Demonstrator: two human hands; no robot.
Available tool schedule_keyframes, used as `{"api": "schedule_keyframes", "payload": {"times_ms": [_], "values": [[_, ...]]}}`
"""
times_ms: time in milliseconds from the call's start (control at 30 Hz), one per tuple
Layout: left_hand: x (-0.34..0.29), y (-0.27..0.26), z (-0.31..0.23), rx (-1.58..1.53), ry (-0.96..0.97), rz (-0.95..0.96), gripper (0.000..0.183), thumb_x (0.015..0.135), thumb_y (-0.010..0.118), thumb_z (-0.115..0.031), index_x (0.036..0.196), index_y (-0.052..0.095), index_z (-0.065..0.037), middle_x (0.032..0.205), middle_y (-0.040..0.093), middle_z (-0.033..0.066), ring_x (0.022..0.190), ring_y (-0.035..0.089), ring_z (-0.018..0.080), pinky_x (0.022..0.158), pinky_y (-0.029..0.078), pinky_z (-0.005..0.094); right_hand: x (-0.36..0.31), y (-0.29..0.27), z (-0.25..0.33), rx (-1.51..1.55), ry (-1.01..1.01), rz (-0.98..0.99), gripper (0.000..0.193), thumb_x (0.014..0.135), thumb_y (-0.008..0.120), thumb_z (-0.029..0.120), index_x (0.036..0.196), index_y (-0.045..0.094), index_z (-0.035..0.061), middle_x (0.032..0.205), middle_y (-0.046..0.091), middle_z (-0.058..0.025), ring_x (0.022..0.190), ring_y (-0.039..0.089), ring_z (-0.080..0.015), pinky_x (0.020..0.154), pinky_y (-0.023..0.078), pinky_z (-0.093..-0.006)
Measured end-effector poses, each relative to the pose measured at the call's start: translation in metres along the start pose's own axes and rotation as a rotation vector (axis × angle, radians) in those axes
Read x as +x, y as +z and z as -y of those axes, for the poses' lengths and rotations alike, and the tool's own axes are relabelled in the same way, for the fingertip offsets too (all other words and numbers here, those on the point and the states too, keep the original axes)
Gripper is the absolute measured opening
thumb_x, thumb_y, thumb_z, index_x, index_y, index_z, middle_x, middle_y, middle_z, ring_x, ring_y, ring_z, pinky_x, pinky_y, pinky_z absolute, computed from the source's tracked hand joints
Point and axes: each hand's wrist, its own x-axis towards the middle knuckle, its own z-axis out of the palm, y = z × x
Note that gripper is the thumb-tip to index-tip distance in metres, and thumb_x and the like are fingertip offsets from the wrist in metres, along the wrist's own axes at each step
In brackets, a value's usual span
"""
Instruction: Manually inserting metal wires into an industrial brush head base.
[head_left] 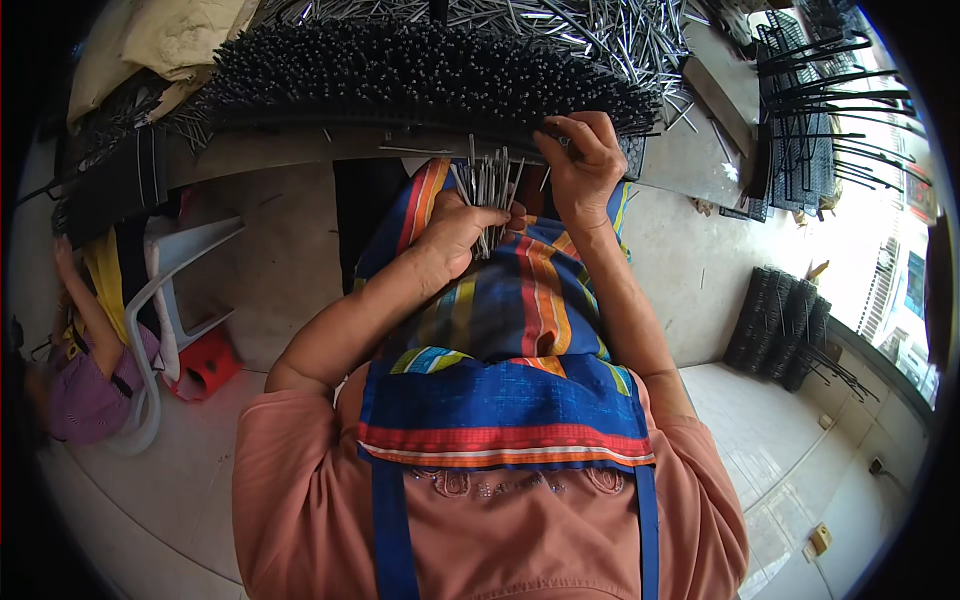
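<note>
My left hand [460, 232] is closed round a bundle of thin silvery metal rods [487, 190] above my lap. The rods point up and away from me, their ends fanned out unevenly. Beyond it lies a wide black rack [420, 80] densely filled with upright dark rods with shiny tips. At the rack's near right edge, my right hand [583, 165] is raised with thumb and fingertips pinched together. What sits between those fingertips is too small to make out. A striped, multicoloured apron [500, 410] covers my front and lap.
Loose metal rods [610, 40] lie heaped behind the rack on the worktable [690, 160]. Black wire racks with hooked rods [800, 120] stand at the right, and dark bundles [780, 325] on the floor. At the left, another person [95, 395] sits by a grey chair [150, 330] and a red stool [205, 365].
</note>
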Motion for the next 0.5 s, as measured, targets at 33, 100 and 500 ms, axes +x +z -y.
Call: {"api": "schedule_keyframes", "payload": {"times_ms": [33,100,500], "values": [[0.000,0.001,-0.001,-0.003,-0.005,0.012,0.023,0.079,0.057,0.011,0.099,0.066,0.003,0.088,0.071,0.0140,0.078,0.070,0.0222,0.066,0.057,0.0322,0.000,0.001,-0.003,0.001,0.000,0.000,0.018,0.069,0.077,-0.004,0.085,0.073,0.0029,0.077,0.062,-0.0045,0.063,0.059,-0.0114,0.057,0.045,-0.0233],[0.002,-0.001,0.001,-0.012,-0.008,0.016,0.023,0.079,0.057,0.011,0.099,0.066,0.003,0.089,0.071,0.0140,0.077,0.070,0.0225,0.066,0.057,0.0324,0.000,0.001,-0.009,0.012,-0.136,-0.010,0.016,0.070,0.077,-0.002,0.085,0.073,0.0034,0.075,0.063,-0.0043,0.062,0.059,-0.0119,0.056,0.046,-0.0254],[0.006,-0.001,-0.002,-0.131,-0.056,-0.027,0.025,0.078,0.057,0.012,0.101,0.063,0.002,0.089,0.071,0.0143,0.077,0.071,0.0257,0.066,0.058,0.0344,0.003,-0.003,-0.017,-0.050,-0.034,0.086,0.014,0.077,0.072,0.002,0.091,0.073,0.0047,0.073,0.064,-0.0065,0.061,0.063,-0.0166,0.057,0.048,-0.0260]]}}
